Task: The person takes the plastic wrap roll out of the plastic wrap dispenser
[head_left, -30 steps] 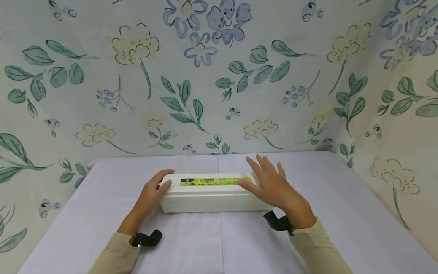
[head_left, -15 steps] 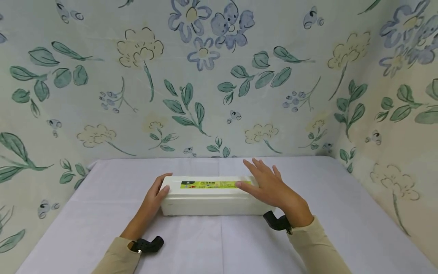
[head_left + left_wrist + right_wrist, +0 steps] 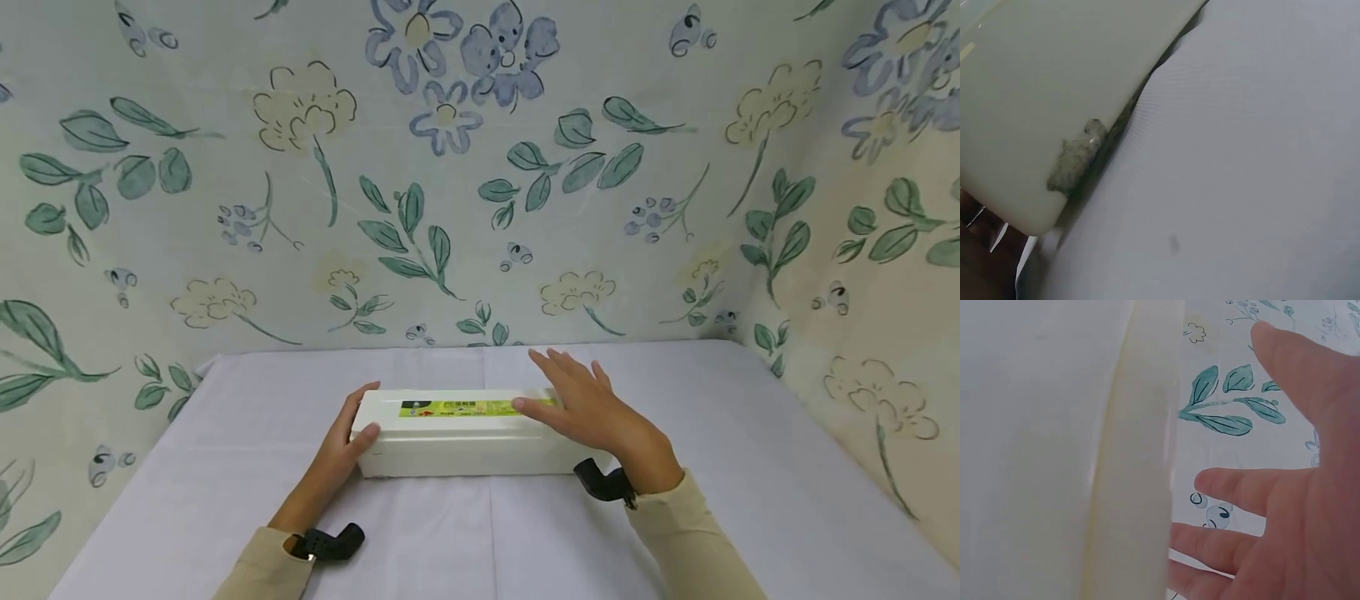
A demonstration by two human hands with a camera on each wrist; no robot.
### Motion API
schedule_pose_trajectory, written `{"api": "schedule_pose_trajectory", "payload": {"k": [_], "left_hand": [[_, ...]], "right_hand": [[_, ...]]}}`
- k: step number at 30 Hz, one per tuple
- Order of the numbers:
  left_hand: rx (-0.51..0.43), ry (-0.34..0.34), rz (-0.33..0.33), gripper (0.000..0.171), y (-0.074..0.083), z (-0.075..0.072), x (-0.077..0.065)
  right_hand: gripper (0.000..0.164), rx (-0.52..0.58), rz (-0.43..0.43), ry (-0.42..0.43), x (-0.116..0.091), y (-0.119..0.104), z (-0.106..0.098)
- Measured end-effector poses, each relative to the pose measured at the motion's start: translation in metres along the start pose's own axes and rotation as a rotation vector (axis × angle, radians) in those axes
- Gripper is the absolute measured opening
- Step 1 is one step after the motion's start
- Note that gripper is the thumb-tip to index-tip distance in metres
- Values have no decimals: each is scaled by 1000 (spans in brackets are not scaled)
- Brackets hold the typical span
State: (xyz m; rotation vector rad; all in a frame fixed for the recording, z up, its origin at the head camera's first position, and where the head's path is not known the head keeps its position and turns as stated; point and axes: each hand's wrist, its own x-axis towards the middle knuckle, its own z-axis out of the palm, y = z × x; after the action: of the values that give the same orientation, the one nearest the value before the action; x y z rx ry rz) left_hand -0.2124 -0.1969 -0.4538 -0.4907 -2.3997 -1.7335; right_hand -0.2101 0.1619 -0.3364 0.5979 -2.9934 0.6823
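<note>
A long white cling film box (image 3: 450, 457) with a yellow-green label (image 3: 457, 408) on top lies crosswise on the table. My left hand (image 3: 341, 446) holds its left end, the thumb at the front edge and the fingers along the end toward the back. In the left wrist view, the box's corner (image 3: 1035, 125) has a dark worn patch, and dim fingers lie against its end. Over the right end, my right hand (image 3: 600, 417) is spread with straight fingers, its thumb by the label. In the right wrist view, a gap shows between the thumb and the box; contact elsewhere cannot be told.
A white cloth (image 3: 420, 542) covers the table, with a fold line down its middle. Behind and to the sides stand flower-patterned fabric walls (image 3: 450, 200). Each wrist wears a black camera (image 3: 330, 543).
My left thumb has slid from the box's top down to its front edge. My right hand has shifted slightly left over the box. The head view has moved a little.
</note>
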Motion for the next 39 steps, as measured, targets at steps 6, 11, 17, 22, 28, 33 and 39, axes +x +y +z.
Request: {"api": "schedule_pose_trajectory", "payload": {"k": [6, 11, 17, 22, 28, 33, 39], "left_hand": [[-9, -7, -16, 75, -3, 1, 0], [13, -19, -44, 84, -3, 2, 0], [5, -23, -75, 94, -4, 3, -3], [-5, -36, -91, 97, -4, 4, -4], [5, -48, -115, 102, -3, 5, -6], [14, -37, -108, 102, -3, 5, -4], [-5, -47, -98, 105, -3, 4, -1]], "right_hand": [[90, -1, -36, -11, 0, -4, 7], [91, -69, -85, 32, 0, -6, 13], [93, -122, -125, 55, -1, -10, 19], [94, -141, -130, 70, -3, -11, 25], [94, -147, -137, 73, -4, -12, 32], [94, -172, -161, 77, -2, -12, 36], [93, -218, -153, 79, 1, -11, 38]]}}
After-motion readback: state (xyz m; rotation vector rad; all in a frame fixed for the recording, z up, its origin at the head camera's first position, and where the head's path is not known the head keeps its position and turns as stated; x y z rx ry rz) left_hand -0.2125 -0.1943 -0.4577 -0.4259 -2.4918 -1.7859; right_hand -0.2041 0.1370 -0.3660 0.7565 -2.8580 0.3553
